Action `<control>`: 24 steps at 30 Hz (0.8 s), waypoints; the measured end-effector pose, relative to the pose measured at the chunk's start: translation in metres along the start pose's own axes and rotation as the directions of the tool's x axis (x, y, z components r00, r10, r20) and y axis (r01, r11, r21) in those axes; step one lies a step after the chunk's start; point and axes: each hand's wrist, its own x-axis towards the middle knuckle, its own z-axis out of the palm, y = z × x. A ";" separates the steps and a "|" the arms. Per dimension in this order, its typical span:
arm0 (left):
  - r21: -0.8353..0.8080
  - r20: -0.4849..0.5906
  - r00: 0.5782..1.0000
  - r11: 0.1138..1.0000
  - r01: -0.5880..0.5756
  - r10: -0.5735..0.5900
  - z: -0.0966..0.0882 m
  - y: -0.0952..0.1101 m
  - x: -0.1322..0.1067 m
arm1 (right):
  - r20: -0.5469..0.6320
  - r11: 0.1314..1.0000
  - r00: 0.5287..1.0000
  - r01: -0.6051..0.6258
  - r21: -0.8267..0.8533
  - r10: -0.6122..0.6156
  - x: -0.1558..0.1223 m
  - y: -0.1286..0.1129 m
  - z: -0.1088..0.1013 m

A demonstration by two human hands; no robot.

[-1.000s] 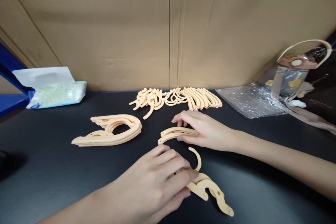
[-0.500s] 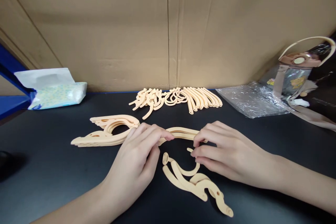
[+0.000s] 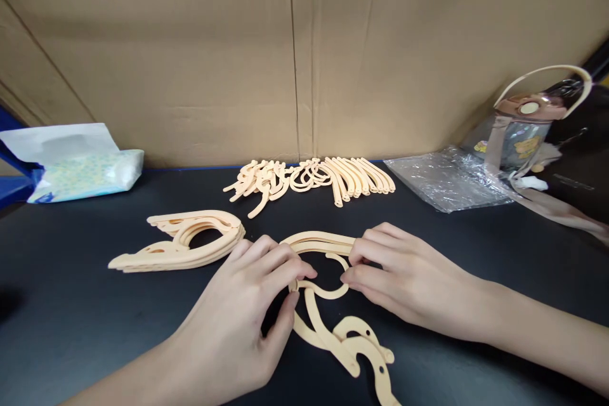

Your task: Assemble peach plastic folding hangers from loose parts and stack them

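Note:
A cream plastic hanger hook (image 3: pixel 328 295) lies in front of me, its curve opening upward. My left hand (image 3: pixel 257 298) has its thumb and index finger closed on the hook's left end. My right hand (image 3: pixel 399 279) pinches the right side of the curve. Just beyond the hook are curved hanger arms (image 3: pixel 321 241), partly covered by both hands. Nearer to me lie loose hanger pieces: long arms (image 3: pixel 328 336) and wavy pieces with small holes (image 3: pixel 371 349). A stack of folded hangers (image 3: pixel 190 257) rests left of my left hand.
At the back of the black table (image 3: pixel 143 336) are piles of wavy pieces (image 3: pixel 264 181), hooks (image 3: pixel 304 176) and straight arms (image 3: pixel 361 179). A tissue pack (image 3: pixel 90 171) stands at the left. Clear plastic film (image 3: pixel 442 181) and a strapped bottle (image 3: pixel 526 133) occupy the right. Cardboard (image 3: pixel 214 63) rises behind.
My left hand has come down onto the hook's end and taken hold of it. My right fingers now pinch the curve. The view has shifted slightly to the right.

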 end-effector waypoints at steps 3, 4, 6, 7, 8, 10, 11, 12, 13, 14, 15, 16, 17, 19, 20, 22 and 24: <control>-0.063 0.034 0.999 0.997 -0.038 0.040 0.001 -0.002 0.000 | 0.002 0.999 1.000 -0.015 0.045 0.015 0.000 -0.001 0.001; -0.081 0.051 0.997 0.995 -0.060 0.064 0.001 -0.003 0.001 | 0.003 0.998 1.000 -0.017 0.064 0.017 0.001 -0.001 0.001; -0.095 0.082 0.990 0.990 -0.107 0.115 0.001 -0.005 0.001 | -0.007 0.996 1.000 -0.011 0.085 0.012 0.001 -0.002 0.002; -0.095 0.090 0.986 0.987 -0.130 0.139 0.002 -0.005 0.001 | -0.017 0.996 1.000 -0.004 0.086 0.005 0.002 -0.003 0.003; -0.095 0.089 0.983 0.984 -0.150 0.159 0.002 -0.006 0.001 | -0.026 0.996 1.000 0.003 0.084 -0.001 0.002 -0.004 0.003; -0.105 0.056 0.980 0.977 -0.183 0.190 0.003 -0.006 0.000 | -0.041 0.996 0.999 0.007 0.085 -0.004 0.001 -0.007 0.005; -0.115 0.033 0.979 0.974 -0.196 0.201 0.004 -0.005 -0.001 | -0.047 0.996 0.999 0.004 0.087 0.000 0.001 -0.009 0.006; -0.126 0.007 0.977 0.970 -0.210 0.212 0.004 -0.004 -0.002 | -0.051 0.996 0.999 -0.004 0.090 0.009 0.001 -0.010 0.007; -0.133 -0.016 0.974 0.965 -0.227 0.227 0.004 -0.003 -0.003 | -0.052 0.995 0.998 -0.017 0.095 0.022 0.001 -0.012 0.008; -0.133 -0.035 0.969 0.960 -0.246 0.243 0.004 -0.002 -0.003 | -0.051 0.995 0.998 -0.031 0.099 0.036 0.001 -0.014 0.009; -0.123 -0.048 0.965 0.957 -0.263 0.259 0.003 -0.001 -0.003 | -0.054 0.994 0.997 -0.045 0.100 0.050 0.001 -0.015 0.009; -0.099 -0.056 0.959 0.954 -0.281 0.277 0.002 0.001 -0.004 | -0.060 0.993 0.996 -0.061 0.102 0.068 0.001 -0.015 0.010; -0.057 -0.066 0.951 0.951 -0.305 0.301 0.000 0.003 -0.003 | -0.076 0.991 0.993 -0.081 0.104 0.090 0.001 -0.015 0.011; 0.068 -0.067 0.933 0.934 -0.350 0.354 -0.004 0.007 -0.002 | -0.112 0.986 0.985 -0.120 0.111 0.133 0.001 -0.013 0.011; 0.136 -0.056 0.921 0.917 -0.376 0.386 -0.006 0.009 -0.002 | -0.124 0.984 0.981 -0.135 0.116 0.149 0.001 -0.011 0.012; 0.240 0.000 0.887 0.861 -0.448 0.461 -0.009 0.012 -0.001 | -0.118 0.981 0.980 -0.143 0.132 0.159 0.000 -0.009 0.012; 0.279 0.092 0.853 0.809 -0.517 0.513 -0.011 0.015 0.000 | -0.107 0.979 0.981 -0.144 0.145 0.160 -0.001 -0.008 0.012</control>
